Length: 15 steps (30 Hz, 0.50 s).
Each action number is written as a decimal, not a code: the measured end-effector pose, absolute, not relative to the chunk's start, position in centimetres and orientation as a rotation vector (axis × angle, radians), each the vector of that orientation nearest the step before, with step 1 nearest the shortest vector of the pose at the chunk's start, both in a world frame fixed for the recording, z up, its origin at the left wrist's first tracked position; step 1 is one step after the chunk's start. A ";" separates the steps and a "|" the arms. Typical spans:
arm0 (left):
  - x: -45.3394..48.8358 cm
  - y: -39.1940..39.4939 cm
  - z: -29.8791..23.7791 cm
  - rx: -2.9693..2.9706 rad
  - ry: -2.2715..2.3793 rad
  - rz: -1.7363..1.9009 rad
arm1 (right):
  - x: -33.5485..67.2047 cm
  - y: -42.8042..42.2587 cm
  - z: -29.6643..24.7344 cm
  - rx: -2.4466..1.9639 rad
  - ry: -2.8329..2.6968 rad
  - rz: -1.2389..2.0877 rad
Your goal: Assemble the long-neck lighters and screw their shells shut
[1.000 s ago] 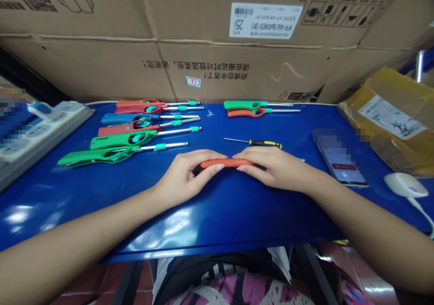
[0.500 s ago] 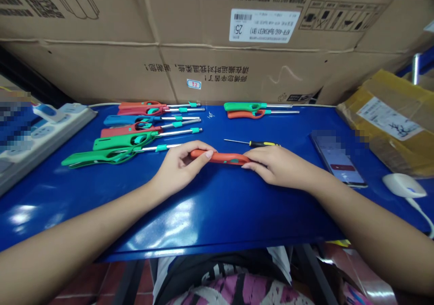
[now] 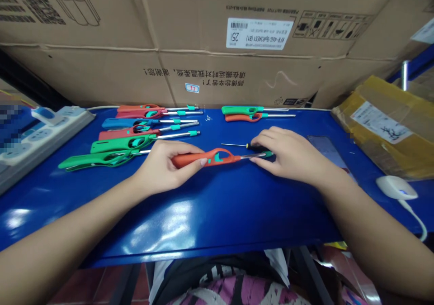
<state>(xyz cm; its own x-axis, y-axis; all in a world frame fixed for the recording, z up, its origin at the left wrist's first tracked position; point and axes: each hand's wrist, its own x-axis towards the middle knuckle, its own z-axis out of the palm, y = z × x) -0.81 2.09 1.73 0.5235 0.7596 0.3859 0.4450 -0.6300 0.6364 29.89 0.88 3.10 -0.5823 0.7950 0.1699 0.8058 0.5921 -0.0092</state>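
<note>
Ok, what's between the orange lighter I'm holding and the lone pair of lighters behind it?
Head view: a thin screwdriver lies behind the orange lighter, handle partly hidden by the right hand.

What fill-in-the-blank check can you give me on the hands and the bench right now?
The left hand grips the handle of an ____ lighter.
The right hand holds that lighter's metal tube and partly covers the handle of a thin-shafted ____ lying just behind it.
The table is ____.
The white mouse lies to the ____ of the right hand.
Missing words: orange; screwdriver; blue; right.
</note>
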 end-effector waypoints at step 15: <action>-1.6 4.0 2.5 1.877 1.111 1.007 | 31.3 1.7 3.4 -1.498 -2.580 -0.195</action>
